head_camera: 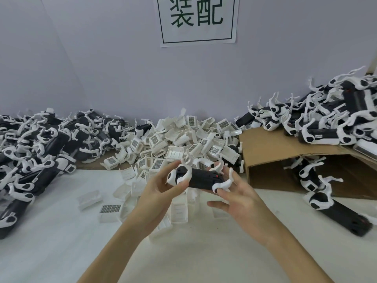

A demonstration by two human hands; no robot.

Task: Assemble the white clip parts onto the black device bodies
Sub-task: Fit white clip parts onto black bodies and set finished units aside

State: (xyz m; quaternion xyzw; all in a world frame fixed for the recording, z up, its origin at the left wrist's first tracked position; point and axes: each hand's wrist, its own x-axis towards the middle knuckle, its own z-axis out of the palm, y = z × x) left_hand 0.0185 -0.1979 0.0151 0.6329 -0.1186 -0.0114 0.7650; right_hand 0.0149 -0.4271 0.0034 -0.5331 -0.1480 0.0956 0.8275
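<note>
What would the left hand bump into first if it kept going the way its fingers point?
The left hand already holds the black device body. Pushed on up and away, it would most likely meet the heap of white clip parts behind, though depth is hard to judge.

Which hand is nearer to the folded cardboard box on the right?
Right. The right hand holds the black device body just left of the cardboard box; the left hand grips the body's other end, farther away.

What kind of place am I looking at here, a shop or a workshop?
Most likely a factory assembly bench. A wall sign reads "assembly" in Chinese, heaps of identical black device bodies and loose white clip parts cover the table, and both hands hold one black device body.
</note>
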